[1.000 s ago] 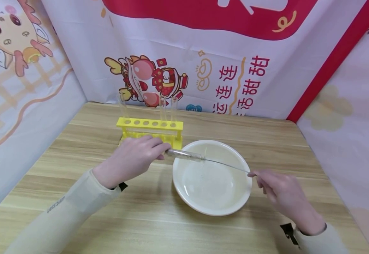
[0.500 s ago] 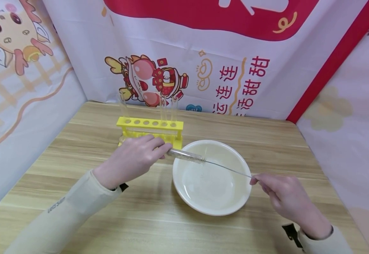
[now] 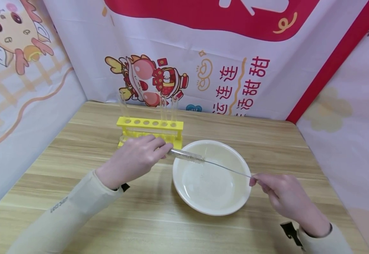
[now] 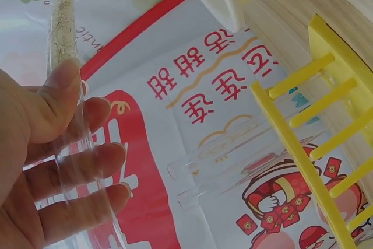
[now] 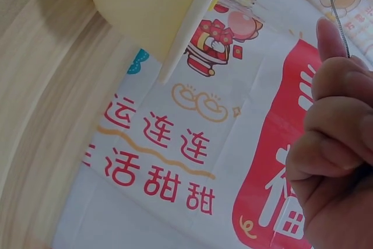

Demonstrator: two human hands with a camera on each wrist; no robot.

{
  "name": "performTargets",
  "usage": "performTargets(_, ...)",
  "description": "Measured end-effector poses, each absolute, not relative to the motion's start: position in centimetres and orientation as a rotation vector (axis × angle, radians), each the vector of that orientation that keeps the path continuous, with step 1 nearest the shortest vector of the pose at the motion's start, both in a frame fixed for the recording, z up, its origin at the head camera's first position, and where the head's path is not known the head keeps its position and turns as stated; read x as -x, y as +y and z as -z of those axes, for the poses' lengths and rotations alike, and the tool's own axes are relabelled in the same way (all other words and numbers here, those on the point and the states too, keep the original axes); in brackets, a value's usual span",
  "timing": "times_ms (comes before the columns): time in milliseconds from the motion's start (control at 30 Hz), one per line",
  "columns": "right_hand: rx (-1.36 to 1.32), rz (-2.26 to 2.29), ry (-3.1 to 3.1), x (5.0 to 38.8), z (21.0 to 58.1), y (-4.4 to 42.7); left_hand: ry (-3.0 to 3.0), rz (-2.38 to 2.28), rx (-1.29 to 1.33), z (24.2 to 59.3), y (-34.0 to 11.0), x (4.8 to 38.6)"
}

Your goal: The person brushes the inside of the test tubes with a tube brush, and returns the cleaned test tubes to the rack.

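Note:
My left hand [image 3: 133, 158] holds a clear glass test tube [image 3: 184, 154] over the left part of a white bowl [image 3: 209, 187]. In the left wrist view, thumb and fingers wrap the test tube [image 4: 87, 138], and pale brush bristles [image 4: 63, 33] fill its mouth end. A thin wire handle [image 3: 227, 168] runs from that tube brush, across the bowl, to my right hand [image 3: 287, 195]. The right hand pinches the wire's end by the bowl's right rim; in the right wrist view its fingers [image 5: 338, 126] are curled beside the twisted wire [image 5: 337, 16].
Behind the left hand stands a yellow test tube rack [image 3: 149, 123] with a few clear tubes [image 3: 168, 111] upright in it. The wooden table [image 3: 159, 236] meets printed cloth hangings [image 3: 222, 46] at the back and sides.
The right hand has shifted slightly right and toward the person, drawing the wire with it, then stays almost still. The left hand and the test tube have hardly moved.

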State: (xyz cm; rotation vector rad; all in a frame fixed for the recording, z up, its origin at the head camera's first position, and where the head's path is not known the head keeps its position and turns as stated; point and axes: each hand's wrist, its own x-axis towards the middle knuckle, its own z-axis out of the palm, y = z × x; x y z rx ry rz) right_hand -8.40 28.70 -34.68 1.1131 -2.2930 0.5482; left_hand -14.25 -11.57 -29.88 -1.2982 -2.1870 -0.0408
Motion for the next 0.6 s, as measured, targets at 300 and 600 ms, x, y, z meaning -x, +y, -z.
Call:
performTargets(300, -1.098, -0.534, -2.321, 8.51, 34.64, 28.51, -2.182, 0.041, 1.29, 30.16, -11.56, 14.51)
performTargets(600, -1.078, -0.56, -2.353, 8.72, 34.48, 28.52, -2.145, 0.075, 1.303, 30.74, -11.4, 14.82)
